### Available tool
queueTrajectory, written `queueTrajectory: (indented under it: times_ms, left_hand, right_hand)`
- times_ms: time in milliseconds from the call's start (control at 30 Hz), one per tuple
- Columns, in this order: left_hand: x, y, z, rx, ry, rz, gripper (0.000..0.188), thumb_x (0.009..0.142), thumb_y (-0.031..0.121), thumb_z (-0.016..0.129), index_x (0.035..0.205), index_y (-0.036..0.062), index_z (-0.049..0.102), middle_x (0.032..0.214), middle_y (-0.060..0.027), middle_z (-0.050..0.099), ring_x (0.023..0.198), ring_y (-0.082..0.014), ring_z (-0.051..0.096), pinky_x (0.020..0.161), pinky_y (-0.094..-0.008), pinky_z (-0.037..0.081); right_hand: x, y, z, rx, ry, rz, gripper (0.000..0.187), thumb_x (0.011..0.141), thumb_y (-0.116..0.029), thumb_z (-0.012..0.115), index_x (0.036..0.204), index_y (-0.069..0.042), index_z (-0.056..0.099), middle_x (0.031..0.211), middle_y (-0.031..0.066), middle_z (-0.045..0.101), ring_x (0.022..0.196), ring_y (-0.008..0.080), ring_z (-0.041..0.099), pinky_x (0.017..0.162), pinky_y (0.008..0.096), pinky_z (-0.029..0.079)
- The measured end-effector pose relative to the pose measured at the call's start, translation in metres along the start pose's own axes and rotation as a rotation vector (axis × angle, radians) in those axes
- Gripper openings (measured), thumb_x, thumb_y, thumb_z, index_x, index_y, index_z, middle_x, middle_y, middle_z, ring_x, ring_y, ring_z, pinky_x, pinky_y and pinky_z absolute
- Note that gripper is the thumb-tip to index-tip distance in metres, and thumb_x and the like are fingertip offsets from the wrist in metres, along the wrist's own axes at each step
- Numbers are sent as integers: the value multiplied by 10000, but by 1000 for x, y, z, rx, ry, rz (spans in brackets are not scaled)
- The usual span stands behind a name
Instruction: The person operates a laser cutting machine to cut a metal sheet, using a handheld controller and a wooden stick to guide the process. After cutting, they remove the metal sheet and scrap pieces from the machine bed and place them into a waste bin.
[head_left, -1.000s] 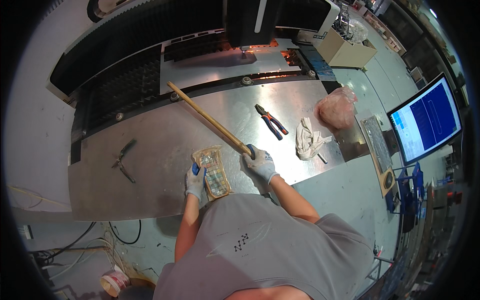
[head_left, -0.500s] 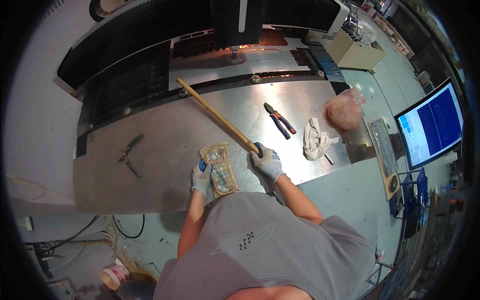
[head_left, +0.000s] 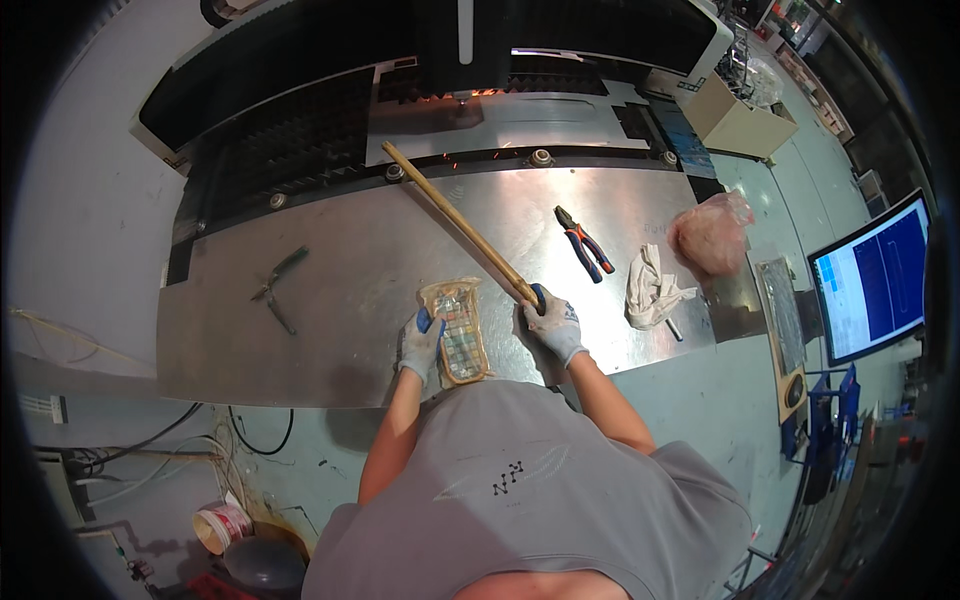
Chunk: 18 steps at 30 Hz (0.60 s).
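Note:
My left hand (head_left: 421, 343), in a white glove with blue fingers, is closed on the left edge of a handheld remote control (head_left: 461, 335) with rows of buttons, wrapped in yellowish clear plastic. In my right hand (head_left: 554, 324), gloved alike, is the lower end of a long wooden stick (head_left: 458, 217). The stick slants up and left across a metal sheet (head_left: 330, 350), its far end near the machine's edge. Combination pliers (head_left: 585, 245) with orange and dark blue handles lie beyond my right hand. To their right is a crumpled white cloth (head_left: 652, 290).
Sparks glow under the black cutting head (head_left: 462, 97) at the back. Another dark hand tool (head_left: 279, 290) lies open at left. At right are a pinkish plastic bag (head_left: 712, 235), a monitor (head_left: 873, 275) and a cardboard box (head_left: 735, 120). A bucket (head_left: 222, 527) stands at lower left.
The whole view has shifted, so most things appear farther right. Both hands keep their hold on the remote control and the stick. More sparks show along the machine's front edge.

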<state>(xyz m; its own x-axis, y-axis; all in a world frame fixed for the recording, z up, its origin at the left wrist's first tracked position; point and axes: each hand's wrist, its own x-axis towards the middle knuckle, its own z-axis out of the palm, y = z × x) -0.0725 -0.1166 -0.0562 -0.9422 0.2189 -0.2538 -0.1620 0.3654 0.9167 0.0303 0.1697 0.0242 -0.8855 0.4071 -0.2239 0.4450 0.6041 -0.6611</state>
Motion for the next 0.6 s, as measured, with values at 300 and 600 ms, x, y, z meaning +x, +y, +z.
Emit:
queueTrajectory:
  times_ms: [300, 600]
  left_hand:
    - [-3, 2, 3, 49, 80, 41, 421, 985, 374, 757, 1185, 4, 752, 1053, -202, 796, 975, -376, 756, 893, -443, 570]
    - [2, -5, 2, -6, 7, -8, 365, 1013, 327, 768, 1202, 16, 763, 1007, -97, 780, 895, -185, 731, 835, -358, 576]
  right_hand:
    - [-2, -6, -6, 16, -46, 44, 328, 1044, -426, 659, 1243, -170, 712, 785, 102, 762, 809, 333, 778, 796, 463, 596]
    - [-2, -5, -6, 12, -54, 60, 330, 1048, -438, 656, 1236, -174, 722, 787, 111, 763, 804, 338, 781, 782, 462, 599]
